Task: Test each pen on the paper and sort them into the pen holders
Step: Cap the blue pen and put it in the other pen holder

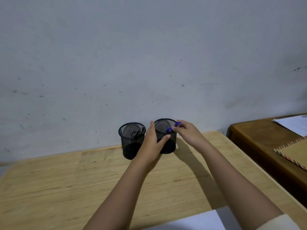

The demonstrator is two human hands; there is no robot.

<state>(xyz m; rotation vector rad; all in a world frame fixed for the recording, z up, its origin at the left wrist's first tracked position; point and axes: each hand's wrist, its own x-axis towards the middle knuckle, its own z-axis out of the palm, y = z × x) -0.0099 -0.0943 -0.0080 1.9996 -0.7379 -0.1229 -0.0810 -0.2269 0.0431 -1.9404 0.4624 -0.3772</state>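
On our table [49, 180], near the wall, the left holder [131, 146] stands with dark pens [138, 132] leaning inside. Just right of it our left hand [153, 143] wraps round the right holder [169, 146], thumb in front, steadying it. Our right hand [187, 135] pinches a blue pen [169, 129] slanting across that holder's rim, lower end inside, while the paper [199, 219] lies at the near edge; we judge the light mesh holder could tip if the pen snags the rim, or the pen could fall outside if released early.
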